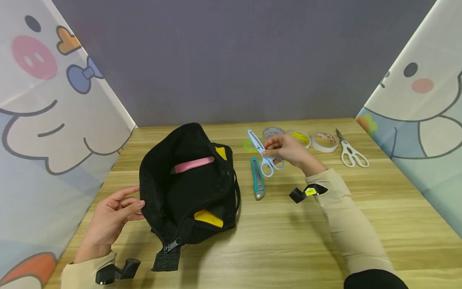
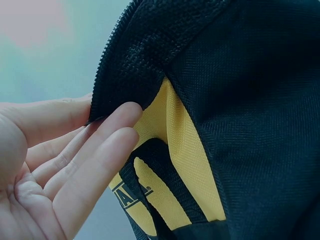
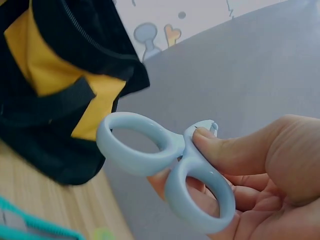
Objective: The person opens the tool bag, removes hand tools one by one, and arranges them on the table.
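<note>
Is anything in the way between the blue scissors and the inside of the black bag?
Only the black bag itself: its side nearest the blue scissors stands between them and the opening. The teal cutter lies that way too, but flat on the table, lower than the scissors. Nothing else visible is between.

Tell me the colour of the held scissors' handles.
The handles are pale blue, clearest in the right wrist view.

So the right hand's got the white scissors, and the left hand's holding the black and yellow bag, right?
Not quite: in the head view, the right hand holds light blue scissors, not the white-handled scissors, which lie on the tabletop. You're right that the left hand holds the black and yellow bag.
</note>
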`<act>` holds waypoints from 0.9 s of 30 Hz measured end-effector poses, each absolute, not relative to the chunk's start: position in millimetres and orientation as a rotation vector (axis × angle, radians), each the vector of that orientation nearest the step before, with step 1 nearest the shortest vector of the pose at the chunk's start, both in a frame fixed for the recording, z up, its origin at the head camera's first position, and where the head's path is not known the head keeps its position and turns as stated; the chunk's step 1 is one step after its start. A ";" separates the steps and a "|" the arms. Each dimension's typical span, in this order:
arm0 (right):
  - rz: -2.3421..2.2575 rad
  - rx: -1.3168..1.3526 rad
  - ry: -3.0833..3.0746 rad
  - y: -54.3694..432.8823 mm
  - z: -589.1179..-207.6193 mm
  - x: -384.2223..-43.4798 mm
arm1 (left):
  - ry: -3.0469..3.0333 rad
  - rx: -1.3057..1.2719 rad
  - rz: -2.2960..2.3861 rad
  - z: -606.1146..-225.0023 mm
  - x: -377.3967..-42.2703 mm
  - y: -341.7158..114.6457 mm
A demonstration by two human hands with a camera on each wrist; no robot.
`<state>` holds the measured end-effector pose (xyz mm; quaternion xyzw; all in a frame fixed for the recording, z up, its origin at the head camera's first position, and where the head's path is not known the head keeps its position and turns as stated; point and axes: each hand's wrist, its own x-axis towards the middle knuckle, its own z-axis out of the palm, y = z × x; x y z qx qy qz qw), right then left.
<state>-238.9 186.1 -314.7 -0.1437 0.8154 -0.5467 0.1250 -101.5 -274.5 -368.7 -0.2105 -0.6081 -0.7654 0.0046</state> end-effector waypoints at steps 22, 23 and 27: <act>-1.637 -0.093 2.364 228.5 -371.3 -241.7 | -1.921 -0.618 -2.399 -369.3 -103.0 -275.0; -1.648 -0.082 2.354 228.9 -373.8 -241.5 | -1.919 -0.616 -2.402 -369.2 -103.0 -274.9; -1.694 -0.057 2.294 230.2 -383.5 -240.8 | -1.912 -0.624 -2.401 -369.2 -102.9 -274.7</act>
